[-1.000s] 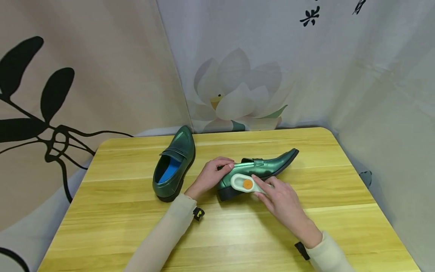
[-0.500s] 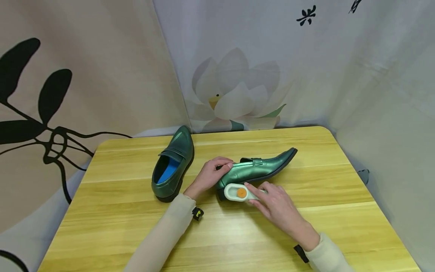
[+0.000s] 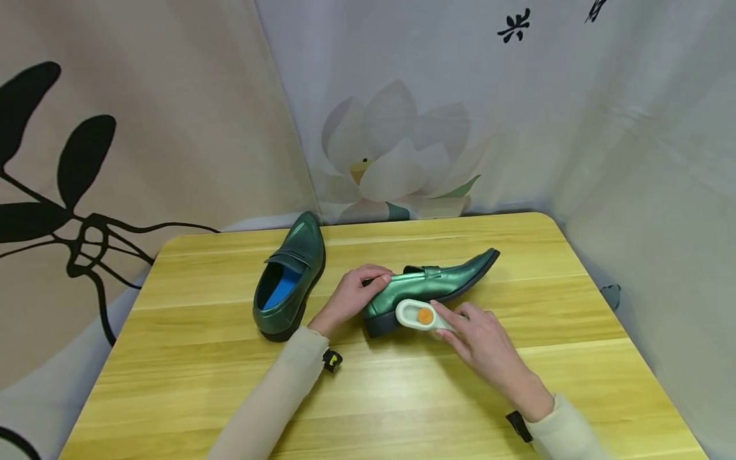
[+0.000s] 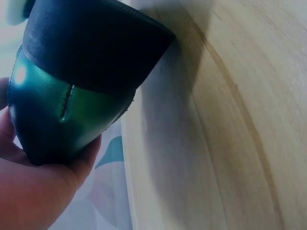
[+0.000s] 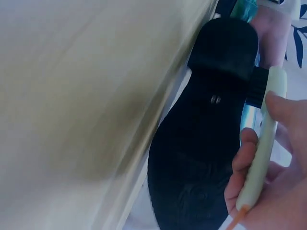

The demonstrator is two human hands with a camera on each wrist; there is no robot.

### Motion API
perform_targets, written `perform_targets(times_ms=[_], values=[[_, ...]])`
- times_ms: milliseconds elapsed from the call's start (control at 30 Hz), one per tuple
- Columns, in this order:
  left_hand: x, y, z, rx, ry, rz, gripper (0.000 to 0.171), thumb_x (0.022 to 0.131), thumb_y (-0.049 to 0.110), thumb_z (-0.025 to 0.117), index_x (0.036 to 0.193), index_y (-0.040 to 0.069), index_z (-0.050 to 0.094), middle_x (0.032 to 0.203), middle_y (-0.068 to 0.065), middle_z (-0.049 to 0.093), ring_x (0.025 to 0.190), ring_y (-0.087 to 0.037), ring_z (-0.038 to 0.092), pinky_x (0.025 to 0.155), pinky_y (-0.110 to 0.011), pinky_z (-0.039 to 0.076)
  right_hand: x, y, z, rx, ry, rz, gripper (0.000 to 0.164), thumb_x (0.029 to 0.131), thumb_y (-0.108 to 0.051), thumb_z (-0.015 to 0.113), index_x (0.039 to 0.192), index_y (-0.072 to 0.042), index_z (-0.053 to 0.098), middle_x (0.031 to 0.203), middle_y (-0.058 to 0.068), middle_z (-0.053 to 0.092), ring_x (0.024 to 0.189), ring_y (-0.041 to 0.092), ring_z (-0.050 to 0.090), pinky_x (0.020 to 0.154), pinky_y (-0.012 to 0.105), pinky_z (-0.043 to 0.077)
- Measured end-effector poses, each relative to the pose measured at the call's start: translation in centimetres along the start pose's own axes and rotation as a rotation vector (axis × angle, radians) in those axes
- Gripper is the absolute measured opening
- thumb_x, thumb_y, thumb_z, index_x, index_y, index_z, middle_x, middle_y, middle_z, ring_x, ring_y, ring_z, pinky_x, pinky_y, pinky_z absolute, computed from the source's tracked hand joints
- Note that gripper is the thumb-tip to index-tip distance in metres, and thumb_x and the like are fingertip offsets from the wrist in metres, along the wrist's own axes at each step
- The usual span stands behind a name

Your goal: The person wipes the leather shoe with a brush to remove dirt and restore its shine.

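A metallic green loafer is tilted on its side, its toe pointing right and its dark sole facing the right wrist camera. My left hand grips it by the heel opening, thumb on the near side; the left wrist view shows the heel block above that hand. A white-handled brush with an orange button is held in my right hand, index finger stretched along it. In the right wrist view its dark bristles meet the shoe's side near the heel.
The matching green loafer with a blue insole stands upright to the left, toe toward the back edge. Both lie on a wooden table. Printed curtains hang behind it and along both sides.
The brush first went down and left to the heel, then back right and slightly up along the shoe's side. The left hand and the held loafer stay nearly still.
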State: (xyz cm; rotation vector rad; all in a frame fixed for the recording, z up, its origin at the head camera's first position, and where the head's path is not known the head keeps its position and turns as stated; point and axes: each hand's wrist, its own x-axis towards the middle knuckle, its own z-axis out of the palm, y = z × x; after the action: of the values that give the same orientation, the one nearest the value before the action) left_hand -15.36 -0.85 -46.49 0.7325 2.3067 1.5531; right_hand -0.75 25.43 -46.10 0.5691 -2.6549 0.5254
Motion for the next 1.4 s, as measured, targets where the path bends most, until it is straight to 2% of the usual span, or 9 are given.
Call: perform_targets(times_ms=[100, 167, 233, 333, 600, 867, 1067, 1267, 1400], values=[[0.0, -0.1, 0.0, -0.008, 0.001, -0.005, 0.029, 0.105, 0.029, 0.063, 0.123, 0.011, 0.077, 0.128, -0.005, 0.069, 0.126, -0.025, 0.06, 0.112, -0.047, 0.043, 0.2, -0.3, 0.3, 0.005, -0.009, -0.005, 0.05, 0.103, -0.045, 0.062, 0.145, -0.019, 0.063, 0.089, -0.004, 0.056, 0.071, 0.009, 0.046, 0.065, 0.029, 0.038], [0.0, 0.0, 0.0, -0.01, 0.0, -0.009, 0.029, 0.105, 0.029, 0.063, 0.123, 0.011, 0.077, 0.128, -0.005, 0.069, 0.127, -0.025, 0.059, 0.112, -0.048, 0.042, 0.1, 0.0, 0.0, -0.01, 0.001, 0.012, 0.051, 0.097, -0.035, 0.073, 0.145, -0.019, 0.064, 0.089, -0.003, 0.058, 0.071, 0.01, 0.046, 0.065, 0.03, 0.038], [0.0, -0.1, 0.0, -0.012, -0.001, -0.008, 0.029, 0.105, 0.029, 0.063, 0.123, 0.011, 0.077, 0.129, -0.006, 0.069, 0.127, -0.026, 0.059, 0.112, -0.048, 0.042, -0.2, 0.7, -0.5, -0.018, 0.021, 0.04, 0.056, 0.09, -0.025, 0.08, 0.143, -0.017, 0.065, 0.089, -0.001, 0.06, 0.071, 0.011, 0.047, 0.065, 0.031, 0.039], [0.0, -0.1, 0.0, -0.008, 0.0, 0.0, 0.029, 0.105, 0.028, 0.063, 0.124, 0.01, 0.077, 0.129, -0.006, 0.069, 0.127, -0.026, 0.059, 0.112, -0.049, 0.042, -0.8, 2.0, -1.7, -0.021, 0.052, 0.09, 0.058, 0.086, -0.018, 0.083, 0.142, -0.014, 0.066, 0.089, 0.002, 0.062, 0.07, 0.011, 0.046, 0.065, 0.034, 0.041], [0.0, -0.1, 0.0, 0.007, 0.002, 0.008, 0.03, 0.106, 0.029, 0.062, 0.123, 0.009, 0.077, 0.13, -0.006, 0.068, 0.128, -0.026, 0.059, 0.112, -0.049, 0.042, -1.6, 3.7, -3.7, -0.013, 0.106, 0.225, 0.056, 0.093, -0.015, 0.079, 0.146, -0.014, 0.061, 0.093, 0.005, 0.063, 0.068, 0.013, 0.046, 0.062, 0.035, 0.04], [0.0, 0.0, 0.1, 0.019, -0.006, 0.005, 0.033, 0.105, 0.03, 0.062, 0.125, 0.006, 0.076, 0.131, -0.006, 0.068, 0.129, -0.027, 0.058, 0.112, -0.049, 0.042, -1.9, 4.4, -3.8, 0.0, 0.139, 0.251, 0.055, 0.094, -0.014, 0.077, 0.146, -0.011, 0.061, 0.092, 0.007, 0.061, 0.065, 0.014, 0.045, 0.056, 0.03, 0.039], [-0.1, 0.3, 0.1, 0.028, -0.014, 0.007, 0.032, 0.105, 0.03, 0.062, 0.124, 0.009, 0.077, 0.131, -0.004, 0.067, 0.129, -0.025, 0.058, 0.111, -0.049, 0.043, -1.4, 6.6, -4.7, -0.007, 0.177, 0.346, 0.049, 0.1, -0.018, 0.071, 0.147, -0.009, 0.059, 0.091, 0.015, 0.063, 0.06, 0.016, 0.042, 0.051, 0.031, 0.034], [-0.2, 0.5, 0.0, 0.029, -0.021, -0.011, 0.033, 0.106, 0.033, 0.06, 0.124, 0.01, 0.077, 0.133, -0.003, 0.066, 0.13, -0.024, 0.057, 0.111, -0.047, 0.043, -0.4, 9.2, -5.5, -0.01, 0.146, 0.446, 0.047, 0.105, -0.025, 0.064, 0.147, -0.005, 0.057, 0.09, 0.021, 0.064, 0.06, 0.023, 0.044, 0.053, 0.036, 0.032], [-0.3, 0.5, 0.0, 0.025, -0.029, -0.01, 0.034, 0.106, 0.033, 0.06, 0.125, 0.01, 0.076, 0.134, -0.003, 0.066, 0.131, -0.024, 0.057, 0.112, -0.048, 0.043, -0.2, 9.6, -5.6, -0.02, 0.137, 0.458, 0.048, 0.105, -0.026, 0.063, 0.147, -0.004, 0.057, 0.091, 0.023, 0.064, 0.06, 0.025, 0.045, 0.053, 0.037, 0.033]])
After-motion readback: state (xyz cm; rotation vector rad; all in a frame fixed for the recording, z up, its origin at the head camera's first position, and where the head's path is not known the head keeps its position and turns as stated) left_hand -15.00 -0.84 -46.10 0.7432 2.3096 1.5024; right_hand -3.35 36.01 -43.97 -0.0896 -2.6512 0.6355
